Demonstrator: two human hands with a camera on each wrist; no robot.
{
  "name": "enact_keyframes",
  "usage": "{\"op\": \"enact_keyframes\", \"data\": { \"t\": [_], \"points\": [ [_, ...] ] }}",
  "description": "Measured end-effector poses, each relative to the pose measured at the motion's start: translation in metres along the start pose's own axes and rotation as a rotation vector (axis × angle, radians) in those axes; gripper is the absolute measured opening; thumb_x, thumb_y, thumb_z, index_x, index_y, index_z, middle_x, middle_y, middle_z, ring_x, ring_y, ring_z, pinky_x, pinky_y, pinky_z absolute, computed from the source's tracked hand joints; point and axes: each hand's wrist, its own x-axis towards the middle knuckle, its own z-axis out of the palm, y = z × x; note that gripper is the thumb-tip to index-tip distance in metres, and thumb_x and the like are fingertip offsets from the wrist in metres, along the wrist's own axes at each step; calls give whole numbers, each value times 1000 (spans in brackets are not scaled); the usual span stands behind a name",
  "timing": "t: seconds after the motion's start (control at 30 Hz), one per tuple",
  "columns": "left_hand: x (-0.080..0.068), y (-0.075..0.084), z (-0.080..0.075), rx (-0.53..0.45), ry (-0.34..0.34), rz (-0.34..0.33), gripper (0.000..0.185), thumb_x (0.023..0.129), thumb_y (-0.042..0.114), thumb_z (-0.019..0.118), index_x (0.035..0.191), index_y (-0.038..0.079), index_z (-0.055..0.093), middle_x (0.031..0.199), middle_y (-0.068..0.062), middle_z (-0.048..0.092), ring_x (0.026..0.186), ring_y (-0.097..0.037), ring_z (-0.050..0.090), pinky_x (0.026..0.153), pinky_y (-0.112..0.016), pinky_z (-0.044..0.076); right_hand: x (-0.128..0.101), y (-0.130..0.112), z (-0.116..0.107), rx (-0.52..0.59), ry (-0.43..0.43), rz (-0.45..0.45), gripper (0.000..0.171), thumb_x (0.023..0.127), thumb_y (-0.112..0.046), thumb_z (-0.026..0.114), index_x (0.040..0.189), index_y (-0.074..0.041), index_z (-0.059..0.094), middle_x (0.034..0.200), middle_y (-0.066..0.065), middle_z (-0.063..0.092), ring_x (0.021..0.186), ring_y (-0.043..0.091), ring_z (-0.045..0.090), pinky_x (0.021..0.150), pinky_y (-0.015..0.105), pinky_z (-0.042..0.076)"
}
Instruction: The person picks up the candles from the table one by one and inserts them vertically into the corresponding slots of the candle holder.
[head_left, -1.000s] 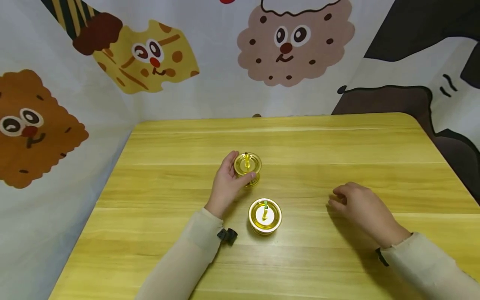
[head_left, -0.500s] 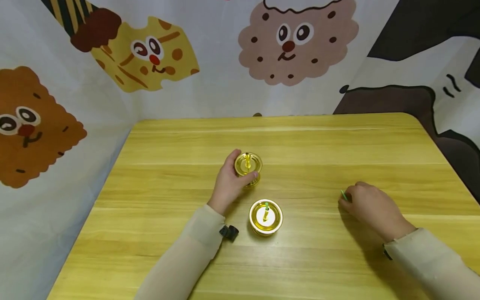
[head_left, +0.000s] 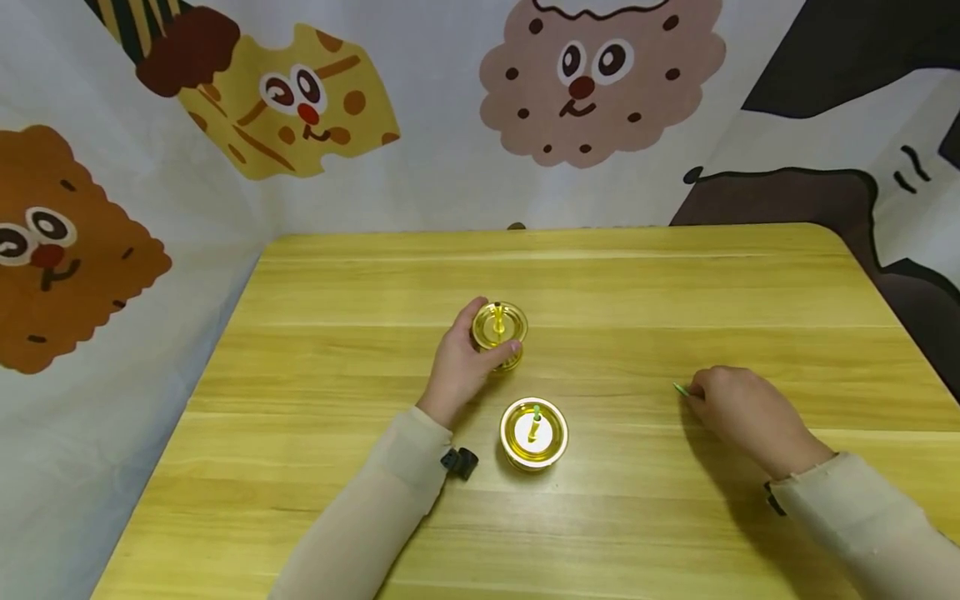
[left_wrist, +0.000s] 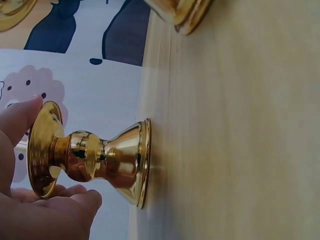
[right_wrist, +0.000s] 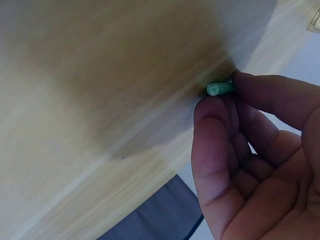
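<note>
My left hand (head_left: 461, 364) grips a gold candle holder (left_wrist: 130, 162) by its dish, thumb on one side and fingers on the other. The holder stands upright, its flared foot at the tabletop in the left wrist view. Nearer to me, a second gold candle holder (head_left: 512, 435) stands upright, a small green tip (head_left: 536, 412) showing at the middle of its dish. Off to the right, my right hand (head_left: 750, 417) pinches a short, thin green stick (right_wrist: 220, 89) between thumb and fingertips, low over the table. One end of the stick pokes out leftward in the head view.
Both holders are on a light wooden table (head_left: 360, 467). A white cloth with printed cartoon biscuits (head_left: 600, 125) hangs behind it and along the left. Small dark devices (head_left: 460, 463) are strapped at the wrists, by the beige sleeves.
My right hand has shifted a little to the right. The green stick in it shows more and has turned to point left. My left hand keeps its grip on the far holder.
</note>
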Motion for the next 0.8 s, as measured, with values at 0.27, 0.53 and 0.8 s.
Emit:
{"op": "enact_keyframes", "data": {
  "t": [0.27, 0.53, 0.8],
  "points": [
    [0, -1, -5, 25, -13, 4, 86, 87, 19, 80, 156, 4, 31, 149, -14, 49, 132, -25, 52, 111, -40, 41, 10, 1, -2, 68, -25, 12, 12, 95, -11, 67, 92, 0, 72, 75, 1, 65, 62, 15, 52, 56, 35, 44],
    [1, 0, -3, 72, -33, -18, 89, 88, 24, 80, 158, 6, 28, 155, -15, 41, 137, -27, 46, 113, -41, 38, 12, -15, -3, 113, 135, -34, 11, 96, -12, 67, 92, -2, 71, 81, 4, 68, 67, 16, 59, 61, 39, 51],
    [0, 1, -4, 96, -24, -28, 89, 89, 26, 80, 159, 8, 27, 157, -15, 38, 140, -27, 43, 115, -40, 36, 22, -42, -7, 226, 234, -58, 16, 102, -16, 59, 101, -2, 68, 82, 3, 66, 64, 14, 53, 58, 33, 46]
  ]
}}
